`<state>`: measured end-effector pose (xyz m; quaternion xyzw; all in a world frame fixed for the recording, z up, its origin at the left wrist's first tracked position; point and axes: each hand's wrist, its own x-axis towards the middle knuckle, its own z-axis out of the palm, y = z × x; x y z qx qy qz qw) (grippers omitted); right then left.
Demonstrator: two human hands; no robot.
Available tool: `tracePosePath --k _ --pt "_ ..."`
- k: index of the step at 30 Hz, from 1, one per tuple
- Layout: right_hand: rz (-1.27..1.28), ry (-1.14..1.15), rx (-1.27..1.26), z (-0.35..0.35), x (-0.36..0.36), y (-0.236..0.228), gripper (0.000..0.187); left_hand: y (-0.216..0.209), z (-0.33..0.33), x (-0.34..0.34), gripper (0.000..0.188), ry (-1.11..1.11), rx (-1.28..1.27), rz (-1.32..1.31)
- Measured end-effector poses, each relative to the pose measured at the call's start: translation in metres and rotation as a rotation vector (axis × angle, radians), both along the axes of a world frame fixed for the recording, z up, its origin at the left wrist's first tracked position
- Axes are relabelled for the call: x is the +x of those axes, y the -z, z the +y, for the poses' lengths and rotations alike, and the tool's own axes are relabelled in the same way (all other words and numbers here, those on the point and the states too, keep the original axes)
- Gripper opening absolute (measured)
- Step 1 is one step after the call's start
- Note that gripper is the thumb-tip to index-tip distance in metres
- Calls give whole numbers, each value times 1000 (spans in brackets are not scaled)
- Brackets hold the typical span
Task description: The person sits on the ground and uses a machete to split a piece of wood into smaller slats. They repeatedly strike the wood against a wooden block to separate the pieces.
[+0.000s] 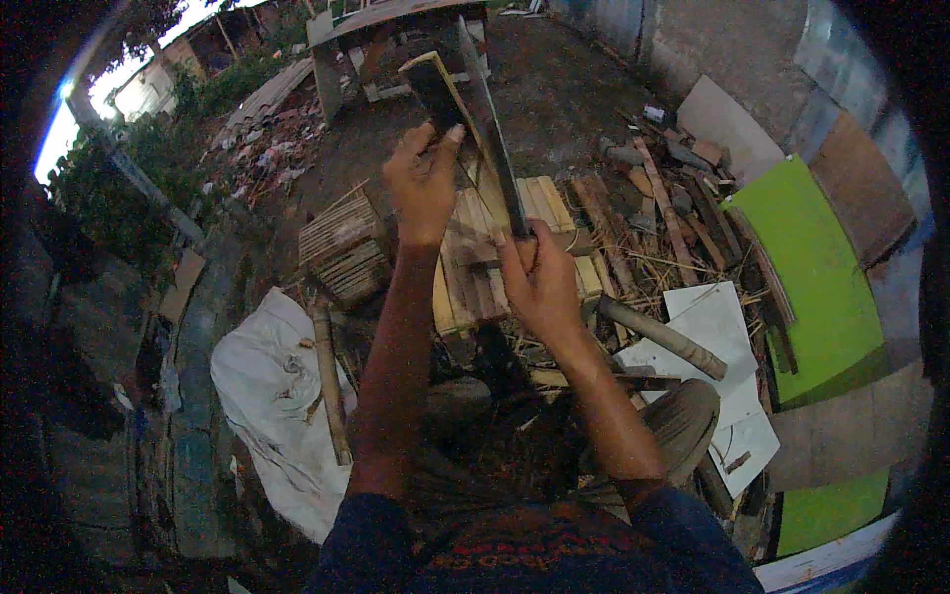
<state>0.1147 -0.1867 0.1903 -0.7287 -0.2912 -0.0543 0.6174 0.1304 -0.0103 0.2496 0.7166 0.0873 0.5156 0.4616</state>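
My left hand (424,183) is raised in front of me, its fingers closed on a dark flat strip (436,91) with a pale cut edge. The strip looks like split bamboo or wood; which one I cannot tell. Fingers of my right hand (540,282) wrap round the handle of a long knife (492,119), a machete by its shape. Its blade points up and away, close along the strip's right side. Whether blade and strip touch is unclear. Below both hands sits a low stack of pale wooden slats (465,287).
A slatted wooden block (346,243) stands left of the slats, above a white sack (267,386). At right lie a round bamboo length (663,337), white sheets (727,337), scrap wood (663,203) and a green panel (807,267). A table (396,22) stands beyond.
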Motion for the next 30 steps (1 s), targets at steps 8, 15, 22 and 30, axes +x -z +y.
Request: tracePosePath --k 8,15,22,30 --pt "-18 27 -162 -1 23 57 36 29 15 -6 30 -74 205 -175" --pt "38 -44 -149 5 4 24 37 14 10 -15 26 -38 47 -110" --pt "-18 33 -158 -13 22 80 34 22 -1 -10 21 -118 347 -141" --pt "-33 107 -260 -15 49 145 38 23 -6 -5 14 -151 415 -243"
